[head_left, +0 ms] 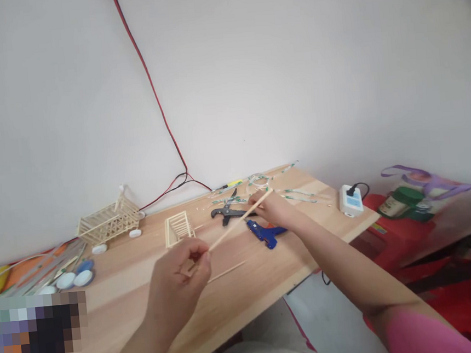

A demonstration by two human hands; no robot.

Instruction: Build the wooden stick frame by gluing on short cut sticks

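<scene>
A thin wooden stick (239, 223) is pinched in the fingers of my left hand (182, 274) and slants up to the right above the table. My right hand (269, 206) reaches across behind the stick's far end, with its fingers curled at the handle of a black cutter (227, 213). The stick hides part of those fingers. Just below that hand lies a blue glue gun (263, 232). Beyond my left hand stands a small slatted wooden frame (177, 228). A second stick (227, 271) lies flat on the table.
A stick-built cart (109, 220) with white wheels stands at the back left, near bottle caps (74, 278) and loose strips. Plastic wrappers (299, 195) and a yellow marker (234, 183) lie along the wall. A white power socket (350, 200) sits at the right edge.
</scene>
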